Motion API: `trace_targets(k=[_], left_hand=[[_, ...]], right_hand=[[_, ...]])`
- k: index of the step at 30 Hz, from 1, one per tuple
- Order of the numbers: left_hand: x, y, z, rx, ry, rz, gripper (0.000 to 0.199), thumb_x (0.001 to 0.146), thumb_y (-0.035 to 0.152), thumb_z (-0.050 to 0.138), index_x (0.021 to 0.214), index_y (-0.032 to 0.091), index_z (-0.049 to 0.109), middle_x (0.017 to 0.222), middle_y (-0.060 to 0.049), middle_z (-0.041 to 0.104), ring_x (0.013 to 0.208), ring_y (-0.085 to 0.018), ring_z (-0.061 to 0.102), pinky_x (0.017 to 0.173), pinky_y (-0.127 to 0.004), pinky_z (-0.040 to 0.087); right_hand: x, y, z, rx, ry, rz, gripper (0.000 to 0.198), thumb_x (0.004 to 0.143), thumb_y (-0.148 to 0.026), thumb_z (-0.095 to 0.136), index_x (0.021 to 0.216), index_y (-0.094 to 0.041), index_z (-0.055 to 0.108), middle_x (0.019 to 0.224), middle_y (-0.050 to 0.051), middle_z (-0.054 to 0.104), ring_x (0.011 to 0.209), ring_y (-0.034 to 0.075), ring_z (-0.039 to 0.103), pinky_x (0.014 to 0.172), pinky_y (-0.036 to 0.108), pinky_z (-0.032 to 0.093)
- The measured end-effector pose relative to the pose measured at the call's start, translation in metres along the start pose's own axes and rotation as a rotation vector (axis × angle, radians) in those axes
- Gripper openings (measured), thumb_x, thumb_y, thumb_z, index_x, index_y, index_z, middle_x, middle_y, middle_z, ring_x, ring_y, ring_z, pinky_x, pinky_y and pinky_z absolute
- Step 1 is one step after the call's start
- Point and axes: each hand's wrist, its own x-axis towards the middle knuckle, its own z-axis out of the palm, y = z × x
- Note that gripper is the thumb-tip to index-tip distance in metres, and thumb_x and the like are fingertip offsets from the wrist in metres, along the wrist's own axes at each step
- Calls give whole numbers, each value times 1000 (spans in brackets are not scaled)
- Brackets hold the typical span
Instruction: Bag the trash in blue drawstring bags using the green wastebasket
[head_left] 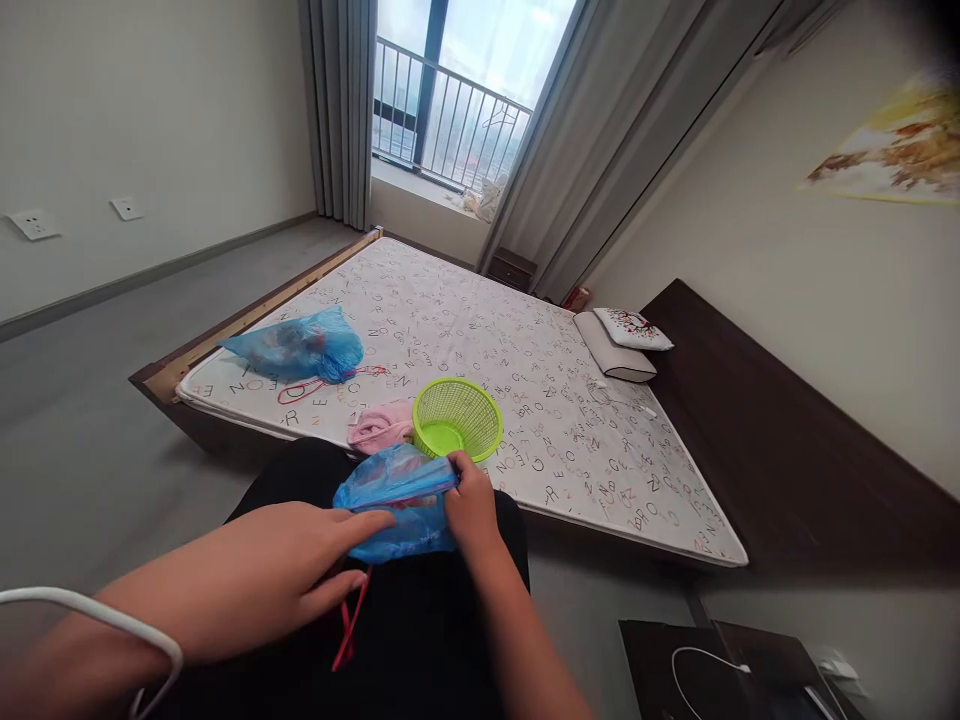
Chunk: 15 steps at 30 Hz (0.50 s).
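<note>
A blue plastic bag [409,530] rests over my lap, its opening bunched along the top. My right hand [472,505] pinches the bag's right upper edge between thumb and fingers. Against the bag's left side lies my left hand [319,550], with index finger stretched out and thumb apart; its other fingers are partly hidden. A red string [349,625] dangles below the left hand. What the bag holds is hard to make out. Just beyond it, at the bed's edge, stands a lime green plastic basket [442,438] beside a folded pink cloth [380,428].
A larger, filled blue bag [307,345] lies on the mattress [465,310], with red cord [300,390] near it. Two pillows [619,345] sit by the dark headboard [720,400]. A dark low table [660,665] with a white cable stands at lower right.
</note>
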Motion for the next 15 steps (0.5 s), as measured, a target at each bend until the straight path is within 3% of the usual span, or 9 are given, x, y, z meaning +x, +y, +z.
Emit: trace_targets(k=[3, 6, 10, 15], left_hand=[[20, -3, 24, 47, 63, 111, 27, 91, 17, 55, 110, 26, 71, 102, -7, 75, 84, -22, 70, 71, -30, 51], [49, -8, 51, 25, 20, 163, 21, 93, 16, 51, 99, 22, 70, 96, -8, 73, 85, -22, 69, 73, -30, 51], [83, -32, 82, -44, 59, -49, 19, 94, 20, 49, 84, 20, 66, 81, -7, 70, 73, -21, 67, 65, -31, 50], [99, -58, 102, -206, 258, -39, 16, 93, 18, 56, 82, 20, 68, 81, -6, 68, 75, -19, 67, 69, -32, 53]], right_hand=[[2, -9, -1, 338, -3, 36, 25, 71, -15, 47, 89, -21, 64, 79, -1, 67, 78, 18, 58, 72, 27, 44], [-1, -25, 0, 584, -87, 77, 14, 71, -20, 51, 82, -20, 60, 72, -4, 61, 71, 15, 54, 66, 24, 42], [-10, -41, -2, 511, -33, 53, 6, 78, -23, 54, 81, -21, 58, 75, -4, 60, 75, 15, 54, 70, 25, 42], [-22, -43, -4, 448, 109, 52, 12, 88, -29, 52, 88, -21, 60, 80, -2, 62, 78, 17, 56, 72, 27, 44]])
